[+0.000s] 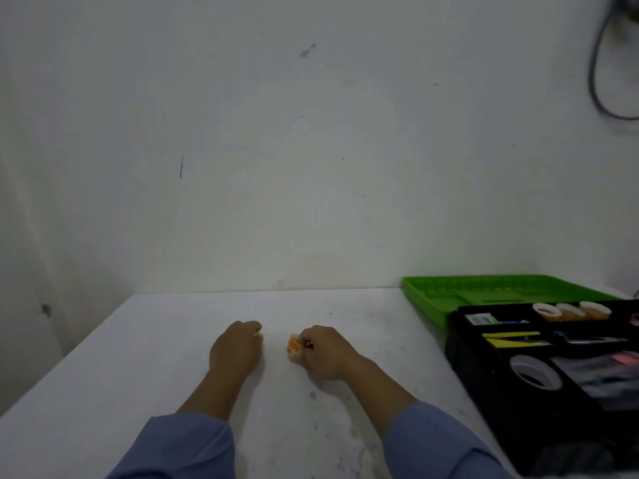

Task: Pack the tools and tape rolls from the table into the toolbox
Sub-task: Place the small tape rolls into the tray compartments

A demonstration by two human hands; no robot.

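Packet [294,347], small and orange-yellow, sits mid-table, pinched in the right hand [323,352]. Left hand [238,347] rests curled beside it; contents cannot be told. Next, likely: carry packet to the toolbox [484,385] at the table's [138,357] right edge.

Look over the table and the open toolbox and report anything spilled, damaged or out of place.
Nothing looks spilled or broken. The only item outside the black plastic toolbox is a small orange and yellow object pinched in the right hand on the white table. The left hand is closed beside it.
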